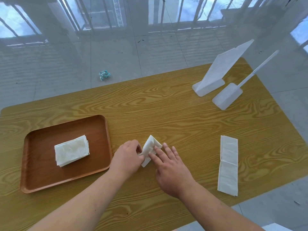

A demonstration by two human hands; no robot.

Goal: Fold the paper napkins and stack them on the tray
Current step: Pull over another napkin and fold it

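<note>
Napkin (150, 148) mid-fold on the wooden table (183, 117), between brown tray (66, 185) and a long unfolded napkin strip (228, 165) lying well apart to the right. Left hand (128, 157) pinched shut on the napkin's near-left edge, one flap lifted and tilted up. Right hand (171, 167) spread flat, fingers apart, index and middle fingertips (152, 155) pressing the paper down to the table.

Thin tissue, by the look of it: very light, limp, no stiffness of its own, easy to tear or crumple (and likely to spring back open unless creased firmly). Best taken by an edge or corner with a light pinch, the rest pinned flat under open fingers, as done now.

On the tray, toward its middle: a neat stack of folded napkins (72, 150), several layers showing at the edge, exact count unclear. Plenty of bare tray around it.

At the far right of the table, two white plastic stands (210, 87), purpose unclear.
</note>
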